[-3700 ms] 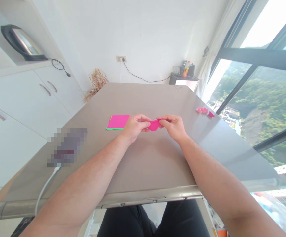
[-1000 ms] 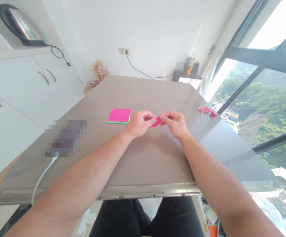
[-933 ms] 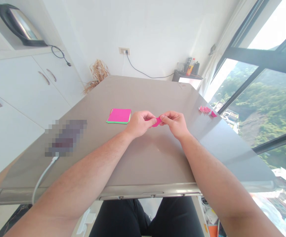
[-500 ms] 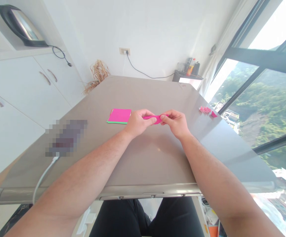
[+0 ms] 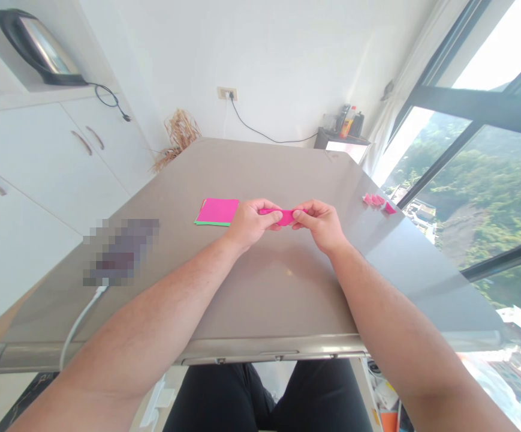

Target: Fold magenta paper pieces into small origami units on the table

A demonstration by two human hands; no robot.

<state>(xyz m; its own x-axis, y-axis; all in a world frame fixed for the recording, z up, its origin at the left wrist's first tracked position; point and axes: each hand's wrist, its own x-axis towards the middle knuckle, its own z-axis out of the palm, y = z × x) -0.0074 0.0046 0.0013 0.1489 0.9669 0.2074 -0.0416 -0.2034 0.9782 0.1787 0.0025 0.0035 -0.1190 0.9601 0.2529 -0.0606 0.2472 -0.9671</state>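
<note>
A folded strip of pink paper (image 5: 287,217) is held above the middle of the table. My left hand (image 5: 255,223) pinches its left end, thumb on top. At the other end, my right hand (image 5: 321,223) grips it between thumb and fingers. Parts of the strip are hidden by the fingers, so its full shape cannot be made out. Just left of my left hand lies a stack of paper sheets (image 5: 217,211), pink on top with a green edge showing beneath. Several small folded pink paper pieces (image 5: 377,200) sit near the table's right edge.
The grey table (image 5: 269,294) spans the view. On its left lies a blurred-out device (image 5: 123,252) with a white cable (image 5: 80,318). Dried stalks (image 5: 180,132) stand behind the far left corner. Bottles (image 5: 349,123) top a small cabinet beyond the table, and windows line the right.
The pink strip has turned slightly, so more of its flat face shows between my hands. My fingers have shifted a little along it; the stack and small pieces stay put.
</note>
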